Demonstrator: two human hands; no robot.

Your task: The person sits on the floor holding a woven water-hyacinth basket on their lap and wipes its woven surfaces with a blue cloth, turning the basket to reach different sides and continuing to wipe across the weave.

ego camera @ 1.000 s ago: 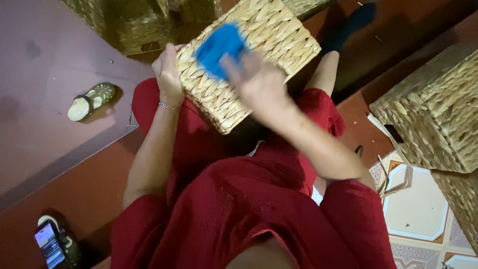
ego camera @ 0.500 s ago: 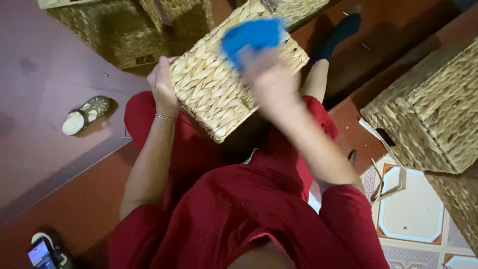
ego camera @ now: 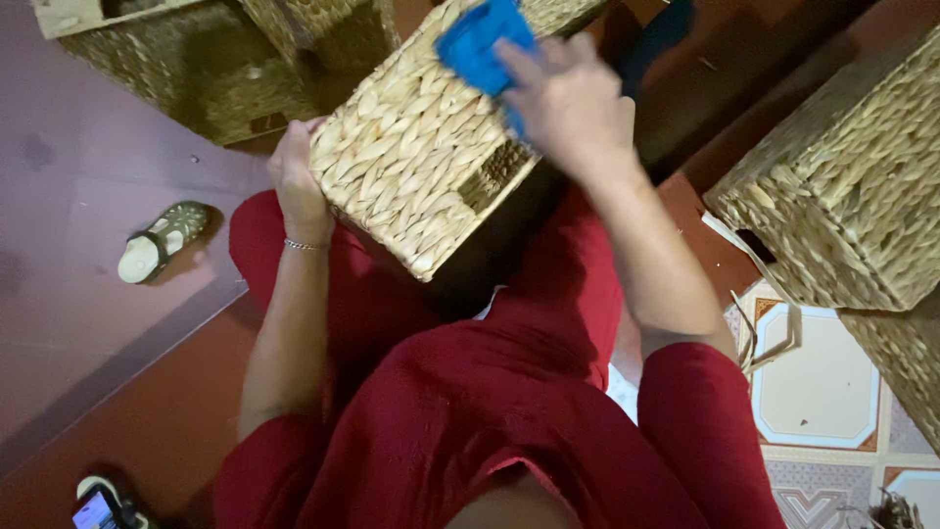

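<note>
Fingers (ego camera: 548,69) pinching blue cloth (ego camera: 480,44) on woven basket (ego camera: 411,157), left hand (ego camera: 299,181) gripping its edge.

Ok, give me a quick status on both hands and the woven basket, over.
Left hand grips woven basket by its edge, on the lap. Right hand presses blue cloth onto its top. Nothing blocking; other baskets stand apart.

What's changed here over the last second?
The right hand has slid the blue cloth up the woven basket, from its middle towards the far edge. The left hand still grips the basket's near-left edge, and the basket stays on the lap.
</note>
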